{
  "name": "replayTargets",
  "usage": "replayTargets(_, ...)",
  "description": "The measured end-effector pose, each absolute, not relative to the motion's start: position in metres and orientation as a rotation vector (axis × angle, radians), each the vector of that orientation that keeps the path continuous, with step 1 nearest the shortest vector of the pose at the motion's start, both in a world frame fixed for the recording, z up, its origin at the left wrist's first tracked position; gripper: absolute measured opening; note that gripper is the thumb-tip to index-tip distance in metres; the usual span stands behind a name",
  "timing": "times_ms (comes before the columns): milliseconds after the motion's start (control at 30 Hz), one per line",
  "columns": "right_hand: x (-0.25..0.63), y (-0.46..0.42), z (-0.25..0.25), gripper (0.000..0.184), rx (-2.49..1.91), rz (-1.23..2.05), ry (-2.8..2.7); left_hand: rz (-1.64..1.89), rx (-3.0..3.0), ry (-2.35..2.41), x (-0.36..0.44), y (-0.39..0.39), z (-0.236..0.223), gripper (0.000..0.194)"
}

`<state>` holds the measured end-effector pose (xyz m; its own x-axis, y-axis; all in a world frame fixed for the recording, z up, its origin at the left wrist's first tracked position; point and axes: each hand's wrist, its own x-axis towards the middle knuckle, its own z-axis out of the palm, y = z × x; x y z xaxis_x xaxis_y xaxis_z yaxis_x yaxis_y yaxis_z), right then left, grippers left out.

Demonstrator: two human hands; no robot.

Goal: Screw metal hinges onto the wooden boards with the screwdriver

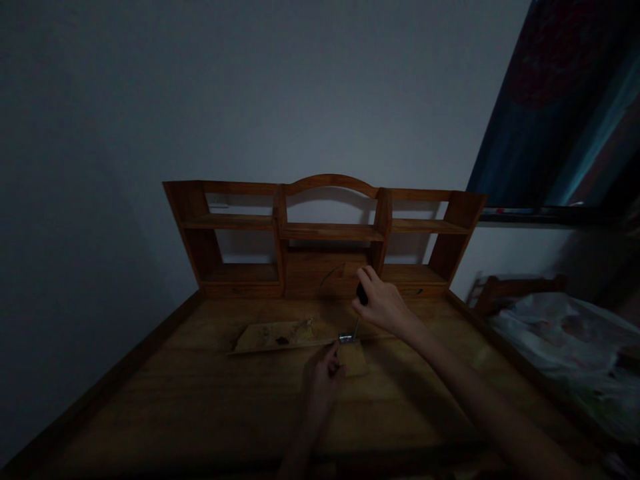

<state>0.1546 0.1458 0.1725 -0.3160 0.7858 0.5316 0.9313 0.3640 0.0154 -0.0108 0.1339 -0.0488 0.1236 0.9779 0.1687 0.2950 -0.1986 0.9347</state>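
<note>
The right hand [383, 303] is wrapped around the dark handle of a screwdriver [362, 293], which stands over the middle of the worktop [210, 393]. Its long axis is close to upright: the handle is at the top, leaning slightly right, and the thin shaft points down and a little left, its tip at the right end of a shiny metal piece [346, 338]. That piece lies with its length from left to right along the far edge of a small, squarish wood block [353, 361]. The left hand [325, 373] is at the block's left side with its fingers bent; whether they pinch the block or only press against it, I cannot tell. Left of the block lies a long tan board [250, 339], its length running left to right, with a small dark object [283, 341] on it, too dim to identify. A wooden shelf [330, 231] stands along the worktop's far edge.
</note>
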Motion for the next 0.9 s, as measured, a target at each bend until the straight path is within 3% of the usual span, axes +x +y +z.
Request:
replayTargets(100,0.153,0.145,0.175,0.043,-1.493,-0.468,-2.218,1.085,1.600,1.256,-0.010,0.134,-0.049,0.065)
replayTargets(300,0.153,0.150,0.174,0.032,-1.543,-0.451,-2.204,1.117,1.614,1.262,-0.011,0.132,-0.043,0.062)
replayTargets(500,0.153,0.148,0.175,0.043,-1.507,-0.483,-2.204,1.125,1.575,1.259,-0.011,0.133,-0.044,0.063)
replayTargets(667,0.154,0.148,0.176,0.032,-1.530,-0.456,-2.167,1.133,1.574,1.286,-0.010,0.131,-0.042,0.061)
replayTargets(800,0.153,0.145,0.179,0.044,-1.473,-0.449,-2.179,1.128,1.551,1.273,-0.010,0.130,-0.040,0.063)
replayTargets(900,0.152,0.143,0.179,0.041,-1.471,-0.485,-2.197,1.117,1.549,1.259,-0.011,0.129,-0.039,0.063)
